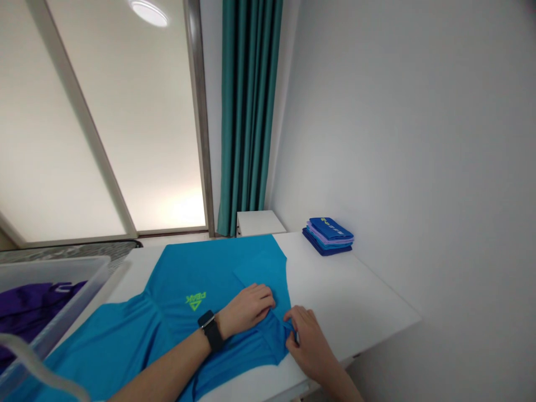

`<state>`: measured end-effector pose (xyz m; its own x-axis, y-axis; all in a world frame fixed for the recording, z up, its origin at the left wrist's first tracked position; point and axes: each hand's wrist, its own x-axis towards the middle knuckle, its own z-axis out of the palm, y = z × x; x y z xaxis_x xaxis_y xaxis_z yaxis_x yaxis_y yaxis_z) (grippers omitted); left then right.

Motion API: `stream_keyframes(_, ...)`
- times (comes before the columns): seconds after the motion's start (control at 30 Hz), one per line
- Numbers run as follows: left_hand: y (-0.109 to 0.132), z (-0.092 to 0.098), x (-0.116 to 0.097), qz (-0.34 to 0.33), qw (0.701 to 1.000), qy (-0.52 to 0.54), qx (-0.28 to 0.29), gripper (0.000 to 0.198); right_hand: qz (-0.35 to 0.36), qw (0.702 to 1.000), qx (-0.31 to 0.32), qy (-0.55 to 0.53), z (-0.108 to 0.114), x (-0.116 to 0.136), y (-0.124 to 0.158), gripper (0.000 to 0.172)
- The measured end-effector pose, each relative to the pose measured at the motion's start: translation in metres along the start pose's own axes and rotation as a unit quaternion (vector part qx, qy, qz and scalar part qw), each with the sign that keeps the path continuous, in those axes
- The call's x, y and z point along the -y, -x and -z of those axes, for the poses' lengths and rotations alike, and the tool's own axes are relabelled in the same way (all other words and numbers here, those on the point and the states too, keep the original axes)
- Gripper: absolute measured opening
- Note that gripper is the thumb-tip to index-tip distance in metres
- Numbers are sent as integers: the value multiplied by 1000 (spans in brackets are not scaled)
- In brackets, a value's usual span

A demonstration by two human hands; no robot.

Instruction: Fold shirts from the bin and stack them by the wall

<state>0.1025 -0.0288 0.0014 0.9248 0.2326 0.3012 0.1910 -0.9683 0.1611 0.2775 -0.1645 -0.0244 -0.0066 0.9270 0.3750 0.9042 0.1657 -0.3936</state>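
Note:
A blue shirt (218, 262) with a yellow-green logo lies spread on the white table (330, 290), its right part folded over. My left hand (248, 309), with a black watch on the wrist, rests on the folded part, fingers curled on the fabric. At the shirt's right edge, my right hand (305, 340) pinches a bit of the blue cloth between thumb and fingers. What lies under my left fingers is partly hidden.
A stack of folded blue and purple clothes (329, 237) sits at the table's back right, by the wall. To the left stands a translucent bin (90, 279) with purple clothing (36, 307). Behind the table are a white cabinet (259, 222) and a green curtain (250, 111).

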Motion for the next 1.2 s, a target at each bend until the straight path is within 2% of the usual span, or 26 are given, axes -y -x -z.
stream_keyframes(0.13, 0, -2, -1, 14, 1000, 12, 3, 12, 15, 1000, 11, -6, 5, 1, 3, 28)
stream_keyframes(0.23, -1, -4, -2, 18, 1000, 23, -5, 7, 7, 1000, 8, -12, 7, 1, 3, 29)
stream_keyframes(0.33, -2, -6, -1, 21, 999, 27, -16, 13, -6, 1000, 11, -14, 6, 2, 3, 32)
stream_keyframes(0.47, -2, -6, -1, 20, 999, 24, -20, 12, -5, 1000, 6, -14, 3, 0, 4, 26)
stream_keyframes(0.53, -2, -2, -3, 1, 1000, -6, -8, 13, -1, 1000, 3, -16, 3, -1, 5, 25)
stream_keyframes(0.67, -4, 8, -13, -80, 994, -80, -4, 16, 4, 1000, 5, -21, 3, -3, 5, 24)
stream_keyframes(0.8, -8, 10, -22, -121, 988, -94, -10, 12, -8, 1000, 4, -22, 2, -3, 5, 25)
stream_keyframes(0.93, -8, 0, -22, -104, 991, -88, 3, 14, -9, 1000, 6, -4, 2, -3, 4, 18)
stream_keyframes(1.03, -7, -7, -19, -72, 996, -47, 0, 18, -4, 1000, 0, 14, 2, -2, 4, 18)
stream_keyframes(1.2, -7, -8, -21, -20, 999, 20, -14, 23, -7, 999, -31, 42, -2, -3, 5, 19)
